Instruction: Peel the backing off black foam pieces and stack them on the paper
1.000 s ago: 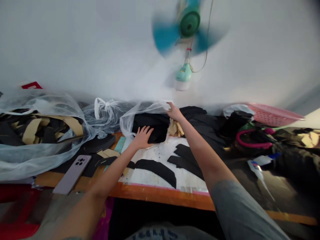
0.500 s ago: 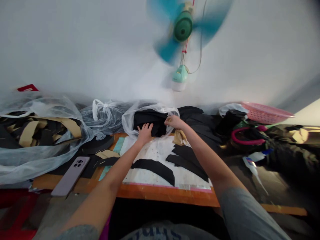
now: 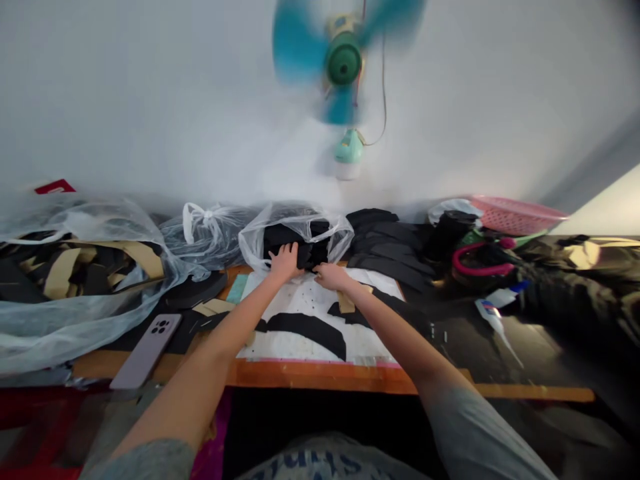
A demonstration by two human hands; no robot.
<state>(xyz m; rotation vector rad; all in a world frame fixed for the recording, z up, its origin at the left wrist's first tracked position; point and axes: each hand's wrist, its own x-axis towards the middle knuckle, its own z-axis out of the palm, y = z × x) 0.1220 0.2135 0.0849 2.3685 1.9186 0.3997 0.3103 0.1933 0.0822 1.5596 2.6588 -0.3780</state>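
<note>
A clear plastic bag [image 3: 343,233] stands at the back of the table, with black cut pieces [image 3: 280,237] showing through its mouth. My left hand [image 3: 285,263] lies on those pieces at the bag's front left, fingers spread. Just to its right, my right hand [image 3: 330,275] has its fingers curled together at the front edge of the bag; what is between the fingertips is too small to make out. On the white sheet [image 3: 295,347] nearer to me lies a curved black piece [image 3: 307,331]. A tan scrap [image 3: 346,302] shows beside my right wrist.
A large plastic bag of black and tan strips [image 3: 60,270] is at the left, near a phone [image 3: 147,350]. Another tied bag [image 3: 213,230] stands behind. Stacked black pieces [image 3: 387,243], a pink basket [image 3: 520,215] and a glue bottle [image 3: 493,317] are rightward. A fan [image 3: 343,60] spins overhead.
My right hand has come down and left from the bag's right rim to its front edge. My left hand stays on the black pieces. The view has shifted slightly.
</note>
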